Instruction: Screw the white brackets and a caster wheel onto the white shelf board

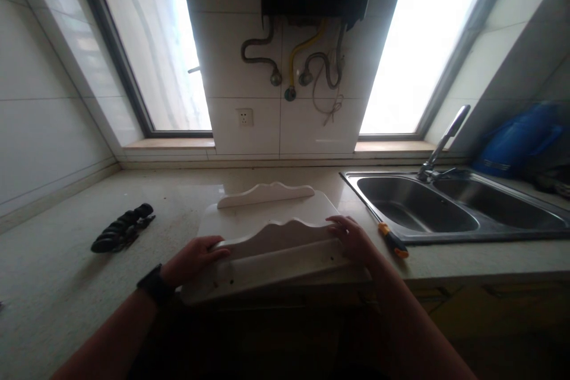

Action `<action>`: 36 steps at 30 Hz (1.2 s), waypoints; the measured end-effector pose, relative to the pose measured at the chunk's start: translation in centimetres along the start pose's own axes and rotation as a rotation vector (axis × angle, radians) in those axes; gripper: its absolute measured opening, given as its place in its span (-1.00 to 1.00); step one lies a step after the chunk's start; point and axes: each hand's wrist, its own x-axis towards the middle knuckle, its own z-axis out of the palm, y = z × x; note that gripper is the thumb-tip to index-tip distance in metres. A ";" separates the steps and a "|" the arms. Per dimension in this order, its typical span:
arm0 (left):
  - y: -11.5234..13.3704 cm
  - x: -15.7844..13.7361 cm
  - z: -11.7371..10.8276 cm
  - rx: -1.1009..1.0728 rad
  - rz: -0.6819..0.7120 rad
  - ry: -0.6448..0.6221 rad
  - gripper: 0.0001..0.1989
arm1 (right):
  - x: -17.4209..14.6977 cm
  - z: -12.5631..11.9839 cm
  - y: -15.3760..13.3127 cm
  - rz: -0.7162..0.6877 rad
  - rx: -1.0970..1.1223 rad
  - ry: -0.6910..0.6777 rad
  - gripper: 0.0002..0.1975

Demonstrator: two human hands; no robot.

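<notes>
My left hand, with a dark watch on its wrist, is closed round the left end of a white wavy-edged panel. The fingers of my right hand curl over the panel's right end. Two dark holes show in the flat strip along its near side. Beneath and behind it, a white board with rounded corners lies on the counter near the front edge. Along that board's far side stands another wavy-edged white strip. How the near panel meets the board is hard to make out.
A screwdriver with a black and orange handle lies right of the board, beside a double steel sink. Several black rounded pieces lie in a row on the left counter. A blue container stands behind the sink.
</notes>
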 end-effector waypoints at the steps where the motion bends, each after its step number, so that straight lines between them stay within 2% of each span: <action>1: 0.1 0.0 -0.1 -0.019 -0.002 -0.003 -0.45 | -0.1 -0.1 -0.1 -0.003 0.012 0.001 -0.57; 9: 0.3 -0.1 -0.5 -0.135 -0.047 -0.071 -0.42 | -0.8 -0.6 -0.8 0.022 0.062 -0.074 -0.54; 14: -0.5 -0.1 -0.7 -0.050 -0.084 -0.093 -0.38 | -0.8 -0.7 -1.0 0.041 0.037 -0.132 -0.55; 19: 0.1 -0.5 -1.0 0.025 -0.040 -0.160 -0.41 | -0.6 -0.9 -1.6 0.042 0.015 -0.191 -0.54; 24: 1.1 -0.7 -0.7 0.090 -0.041 -0.188 -0.37 | -0.4 -0.8 -1.2 0.047 0.026 -0.177 -0.53; 36: 0.8 -0.7 -0.8 0.130 -0.031 -0.202 -0.40 | -0.7 -1.0 -0.7 0.042 0.041 -0.177 -0.56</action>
